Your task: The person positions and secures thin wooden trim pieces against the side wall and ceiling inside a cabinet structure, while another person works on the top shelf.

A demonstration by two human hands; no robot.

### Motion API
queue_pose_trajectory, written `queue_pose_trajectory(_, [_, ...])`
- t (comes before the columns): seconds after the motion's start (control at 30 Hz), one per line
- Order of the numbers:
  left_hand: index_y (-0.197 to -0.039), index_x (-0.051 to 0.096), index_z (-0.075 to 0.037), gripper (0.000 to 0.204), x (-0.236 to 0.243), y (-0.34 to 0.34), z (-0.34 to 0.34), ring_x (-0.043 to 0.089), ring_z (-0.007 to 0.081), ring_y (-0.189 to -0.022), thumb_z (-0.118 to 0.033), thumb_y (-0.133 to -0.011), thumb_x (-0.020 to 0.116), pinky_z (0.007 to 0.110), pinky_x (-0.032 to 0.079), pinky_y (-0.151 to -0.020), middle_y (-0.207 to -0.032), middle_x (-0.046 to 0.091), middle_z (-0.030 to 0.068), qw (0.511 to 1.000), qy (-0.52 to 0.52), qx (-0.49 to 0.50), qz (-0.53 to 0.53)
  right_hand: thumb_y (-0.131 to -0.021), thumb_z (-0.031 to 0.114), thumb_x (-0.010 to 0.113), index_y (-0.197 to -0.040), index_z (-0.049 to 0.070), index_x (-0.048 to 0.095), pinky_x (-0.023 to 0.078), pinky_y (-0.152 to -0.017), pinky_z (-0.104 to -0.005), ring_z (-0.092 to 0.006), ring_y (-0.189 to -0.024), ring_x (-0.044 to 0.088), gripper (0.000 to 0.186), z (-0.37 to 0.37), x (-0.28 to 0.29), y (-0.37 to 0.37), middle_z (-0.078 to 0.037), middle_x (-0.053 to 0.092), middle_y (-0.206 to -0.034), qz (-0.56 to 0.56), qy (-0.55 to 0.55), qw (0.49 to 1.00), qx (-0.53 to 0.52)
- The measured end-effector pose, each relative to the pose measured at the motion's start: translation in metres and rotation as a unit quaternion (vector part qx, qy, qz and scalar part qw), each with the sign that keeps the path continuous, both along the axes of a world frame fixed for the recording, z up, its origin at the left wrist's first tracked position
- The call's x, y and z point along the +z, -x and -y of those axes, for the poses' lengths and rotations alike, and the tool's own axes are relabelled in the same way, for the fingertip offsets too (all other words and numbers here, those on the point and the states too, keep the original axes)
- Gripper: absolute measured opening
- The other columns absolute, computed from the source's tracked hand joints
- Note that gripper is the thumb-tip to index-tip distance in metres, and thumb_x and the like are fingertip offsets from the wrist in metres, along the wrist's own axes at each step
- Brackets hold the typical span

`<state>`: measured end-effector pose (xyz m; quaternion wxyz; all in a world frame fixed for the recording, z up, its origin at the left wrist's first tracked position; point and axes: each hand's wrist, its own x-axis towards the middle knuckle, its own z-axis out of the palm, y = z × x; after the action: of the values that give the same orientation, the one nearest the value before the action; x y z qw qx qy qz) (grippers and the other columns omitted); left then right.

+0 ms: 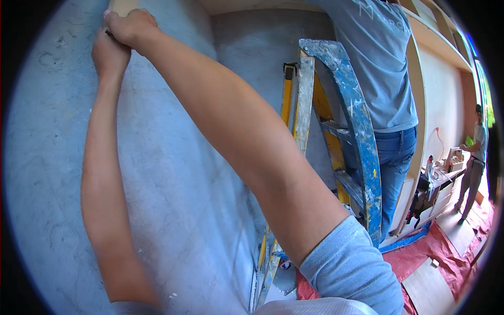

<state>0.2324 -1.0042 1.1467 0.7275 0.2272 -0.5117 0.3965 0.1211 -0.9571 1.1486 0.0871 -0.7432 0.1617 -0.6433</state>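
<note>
R sleeve [344, 260], L hand [111, 56], R hand [132, 29], fingers [111, 20] curled by board [124, 5], grip unclear; wd box [454, 159], contents unclear

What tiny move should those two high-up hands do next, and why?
Maybe steady the board with the right hand: that hand is at the board's visible lower end, the left hand is just below, and the board runs out of view above.

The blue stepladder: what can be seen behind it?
Behind the stepladder, a co-worker and a grey wall show. The ladder covers part of the co-worker's jeans; the wearer's right arm crosses in front, hiding what lies behind it.
</note>
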Motion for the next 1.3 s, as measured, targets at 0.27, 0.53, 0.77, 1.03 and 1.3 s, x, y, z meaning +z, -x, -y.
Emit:
queue_pose_trajectory(0.27, [-0.109, 0.063, 0.005, 0.043, 0.023, -0.013, 0.037, 0.069, 0.0396, -0.098, -0.034, -0.089, 0.065, 0.044, 0.052, -0.087, -0.106, 0.070, 0.0265, 0.993, -0.003, -0.116, -0.036, -0.100, 0.044, 0.051, -0.138, -0.012, 0.048, 0.039, -0.114, -0.0492, -0.0470, -0.126, 0.051, 0.068, 0.014, -0.076, 0.038, -0.030, 0.056, -0.132, -0.129, 0.197, 0.966, -0.102])
queue_pose_trajectory(0.53, [-0.113, 0.063, 0.011, 0.049, 0.001, -0.016, 0.064, 0.069, 0.0398, -0.101, -0.030, -0.087, 0.072, 0.043, 0.051, -0.091, -0.106, 0.070, 0.0277, 0.990, -0.021, -0.064, -0.122, -0.096, 0.041, 0.062, -0.121, 0.010, 0.070, 0.032, -0.119, -0.0514, -0.0270, -0.119, 0.063, 0.040, 0.043, -0.187, 0.221, -0.012, 0.070, -0.115, -0.362, 0.269, 0.802, -0.391])
queue_pose_trajectory(0.77, [-0.112, 0.062, 0.013, 0.054, 0.005, -0.071, 0.114, 0.069, 0.0388, -0.099, -0.033, -0.087, 0.075, 0.044, 0.053, -0.087, -0.107, 0.069, 0.0292, 0.974, -0.083, -0.106, -0.183, -0.095, 0.034, 0.063, -0.091, 0.009, 0.076, 0.025, -0.123, -0.0496, -0.0254, -0.103, 0.065, 0.028, 0.104, -0.189, 0.323, -0.008, 0.072, -0.092, -0.402, 0.219, 0.731, -0.506])
queue_pose_trajectory(1.03, [-0.111, 0.056, 0.014, 0.052, -0.013, -0.045, 0.116, 0.066, 0.0436, -0.099, -0.030, -0.091, 0.072, 0.047, 0.049, -0.089, -0.106, 0.066, 0.0323, 0.988, -0.009, -0.064, -0.143, -0.091, 0.026, 0.065, -0.066, 0.009, 0.071, 0.026, -0.123, -0.0488, -0.0235, -0.094, 0.062, 0.031, 0.123, -0.202, 0.339, -0.005, 0.064, -0.071, -0.325, 0.339, 0.752, -0.462])
queue_pose_trajectory(1.3, [-0.112, 0.057, 0.015, 0.054, -0.010, -0.046, 0.103, 0.065, 0.0446, -0.100, -0.031, -0.090, 0.073, 0.047, 0.049, -0.090, -0.107, 0.065, 0.0337, 0.983, 0.030, -0.061, -0.171, -0.092, 0.029, 0.063, -0.064, 0.008, 0.072, 0.029, -0.121, -0.0456, -0.0223, -0.089, 0.063, 0.037, 0.121, -0.202, 0.331, -0.004, 0.067, -0.071, -0.324, 0.335, 0.735, -0.493])
